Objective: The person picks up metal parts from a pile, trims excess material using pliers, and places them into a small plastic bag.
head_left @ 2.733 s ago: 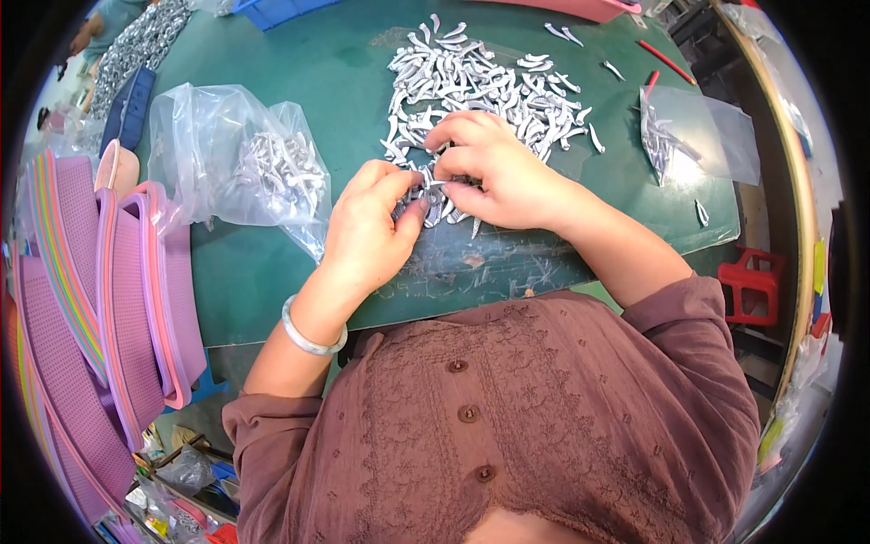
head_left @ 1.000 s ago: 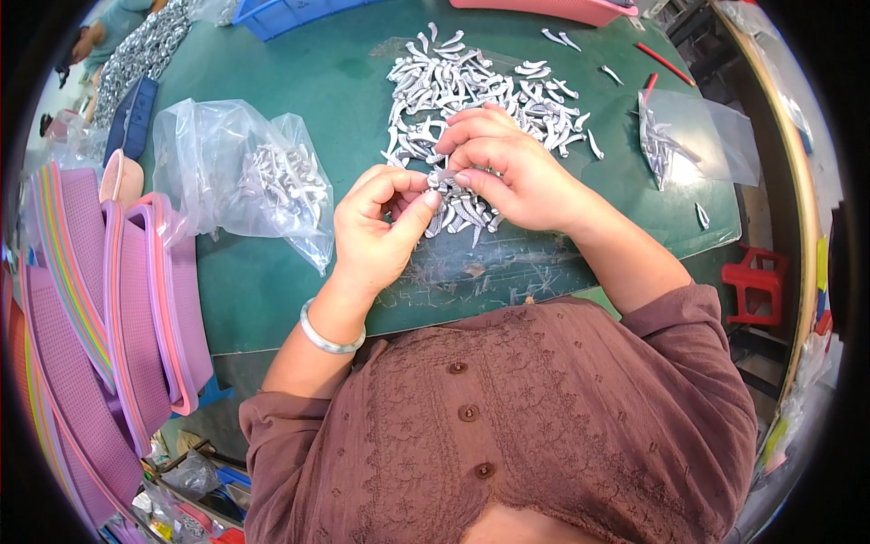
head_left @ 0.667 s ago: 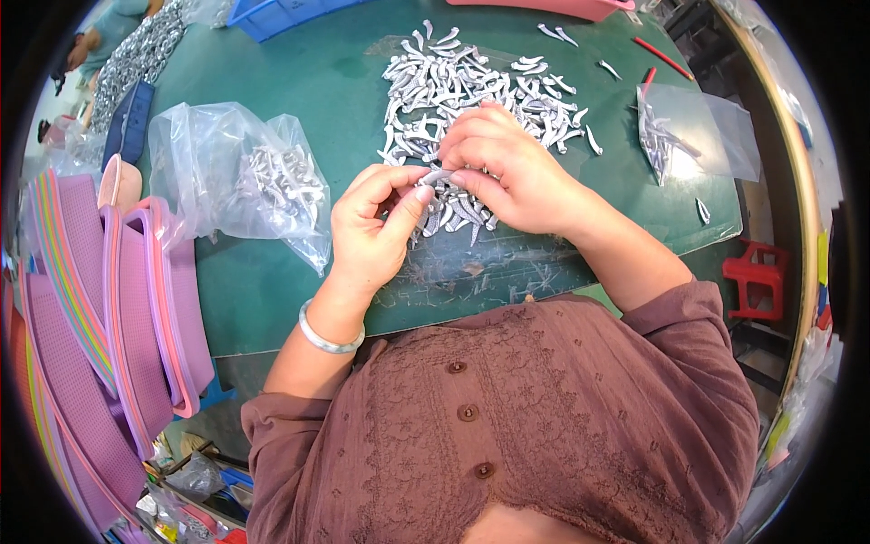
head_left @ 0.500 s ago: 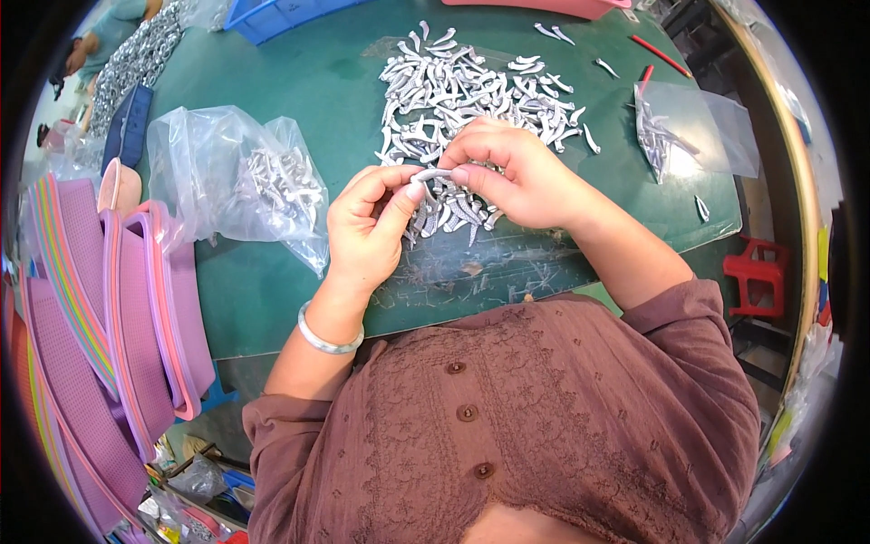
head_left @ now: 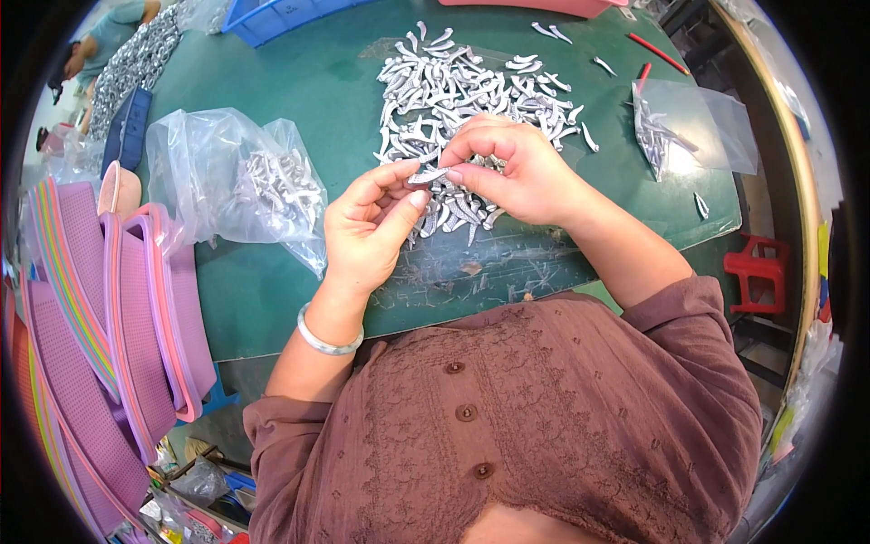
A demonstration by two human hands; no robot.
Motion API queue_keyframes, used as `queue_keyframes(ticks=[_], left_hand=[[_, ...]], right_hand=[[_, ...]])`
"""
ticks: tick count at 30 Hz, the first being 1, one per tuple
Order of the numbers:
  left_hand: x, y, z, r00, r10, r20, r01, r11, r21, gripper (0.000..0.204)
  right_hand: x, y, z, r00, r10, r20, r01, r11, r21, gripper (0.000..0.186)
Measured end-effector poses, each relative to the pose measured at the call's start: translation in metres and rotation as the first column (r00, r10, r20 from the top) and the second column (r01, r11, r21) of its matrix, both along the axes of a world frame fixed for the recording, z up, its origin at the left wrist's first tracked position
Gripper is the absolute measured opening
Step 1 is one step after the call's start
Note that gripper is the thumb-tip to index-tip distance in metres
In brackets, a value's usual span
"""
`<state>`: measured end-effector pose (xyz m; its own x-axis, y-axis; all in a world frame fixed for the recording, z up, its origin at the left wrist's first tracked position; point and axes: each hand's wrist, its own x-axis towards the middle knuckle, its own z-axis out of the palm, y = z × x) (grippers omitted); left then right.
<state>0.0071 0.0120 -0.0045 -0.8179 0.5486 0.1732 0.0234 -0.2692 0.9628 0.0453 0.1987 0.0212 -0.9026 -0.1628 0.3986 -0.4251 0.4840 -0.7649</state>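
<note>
Between my two hands is a small curved silver-grey piece [head_left: 425, 178], held over a heap of similar pieces [head_left: 462, 86] on the green tabletop [head_left: 580, 254]. My left hand [head_left: 370, 222] has thumb and index finger at the piece's left end. My right hand [head_left: 517, 181] pinches its right end with thumb and fingertip, the other fingers curled and partly hiding the heap. To the left lies a clear plastic bag [head_left: 276, 186] with more silver pieces inside; to the right, a smaller clear bag [head_left: 671, 127] holds several pieces.
Stacked purple baskets [head_left: 136, 335] stand at the left edge. Blue [head_left: 276, 18] and pink [head_left: 530, 7] bins sit at the back, red sticks [head_left: 657, 53] at back right. A red stool [head_left: 757, 272] stands right of the table. A co-worker [head_left: 104, 45] is by a pile of shiny metal parts [head_left: 149, 54].
My left hand moved up and right, then slightly back left. The piece between my fingertips now shows more clearly and has turned, showing a darker side. My right fingers have drawn down from the upper heap.
</note>
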Motion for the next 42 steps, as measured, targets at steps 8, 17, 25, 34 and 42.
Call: queue_keyframes(ticks=[8,17,25,34,42], left_hand=[[-0.0013,-0.0005,-0.0014,0.999,-0.006,0.053,0.006,1.000,0.010,0.024],[-0.0029,-0.0012,-0.0043,1.000,-0.011,0.013,0.011,1.000,0.014,0.023],[-0.0024,-0.0013,-0.0023,0.996,-0.010,0.085,0.009,1.000,0.007,0.022],[-0.0018,0.0000,-0.0015,0.996,0.004,0.088,-0.004,1.000,0.002,0.021],[-0.0024,-0.0003,-0.0032,0.992,0.004,0.127,0.002,0.999,-0.048,0.021]], right_hand=[[-0.0011,-0.0004,-0.0017,0.998,-0.003,-0.069,0.006,0.999,0.045,0.008],[-0.0029,-0.0006,-0.0043,0.992,0.002,-0.126,0.004,0.999,0.045,0.008],[-0.0023,-0.0006,-0.0043,0.996,0.000,-0.092,0.004,0.999,0.040,0.009],[-0.0030,-0.0002,-0.0050,0.996,-0.003,-0.090,0.009,0.998,0.059,0.010],[-0.0034,-0.0004,-0.0053,0.997,-0.013,-0.083,0.019,0.998,0.065,0.010]])
